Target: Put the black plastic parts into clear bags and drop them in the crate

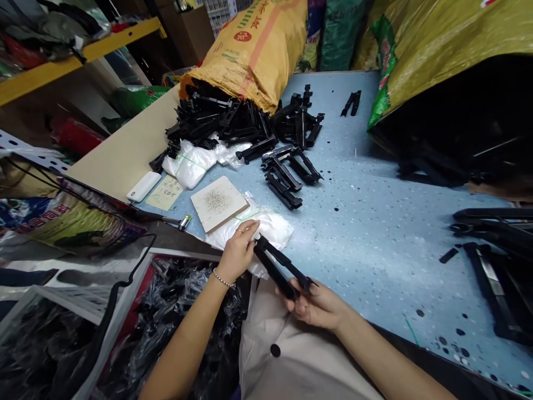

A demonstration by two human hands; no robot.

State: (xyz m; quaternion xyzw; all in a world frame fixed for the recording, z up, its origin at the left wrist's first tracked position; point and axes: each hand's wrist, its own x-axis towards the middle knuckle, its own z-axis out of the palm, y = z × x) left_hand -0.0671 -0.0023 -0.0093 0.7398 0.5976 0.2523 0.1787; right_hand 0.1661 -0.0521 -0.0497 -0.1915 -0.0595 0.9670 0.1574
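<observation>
A long black plastic part (278,266) lies between my two hands at the near edge of the blue table (375,233). My right hand (317,304) grips its near end with fingers wrapped round it. My left hand (239,250) has its fingers closed on the part's far end, over a stack of white plastic bags (275,229). A beaded bracelet sits on my left wrist and a ring on one finger.
A yellow sack (254,47) spills a heap of black parts (225,122) at the back. More black parts (287,172) lie mid-table and at the right edge (495,266). A square tile (219,203), a white power bank (144,186) and a bag bundle (189,164) sit left.
</observation>
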